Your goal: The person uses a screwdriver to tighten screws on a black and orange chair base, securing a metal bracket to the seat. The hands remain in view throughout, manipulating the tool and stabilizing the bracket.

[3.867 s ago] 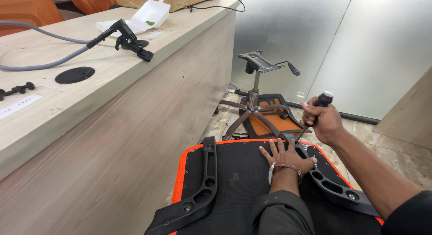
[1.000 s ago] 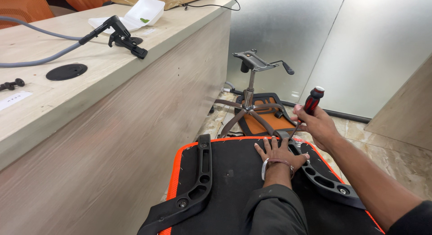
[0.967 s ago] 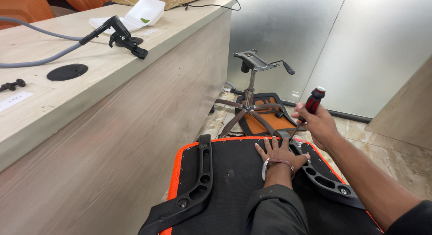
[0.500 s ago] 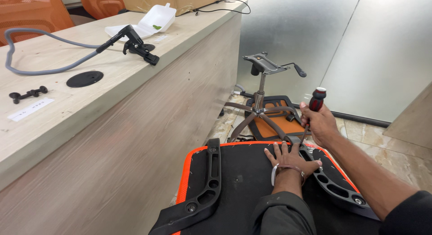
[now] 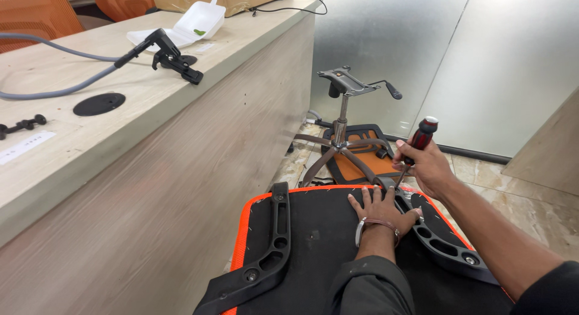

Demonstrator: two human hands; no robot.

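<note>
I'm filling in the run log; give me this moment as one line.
left hand: flat on black seat underside | right hand: grips screwdriver, tip at right armrest bracket | chair base: behind

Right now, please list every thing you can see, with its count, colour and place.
seat cushion: one, black with orange edge, upside down below the hands
armrest brackets: two, black, on left and right sides of cushion
screwdriver: one, red and black handle, at right bracket
chair base: one, dark metal, on floor behind cushion
desk: one, pale wood, left
foam box: one, white, on desk
clamp with cable: one, black and grey, on desk
left hand: flat on cushion
right hand: grips screwdriver
</note>
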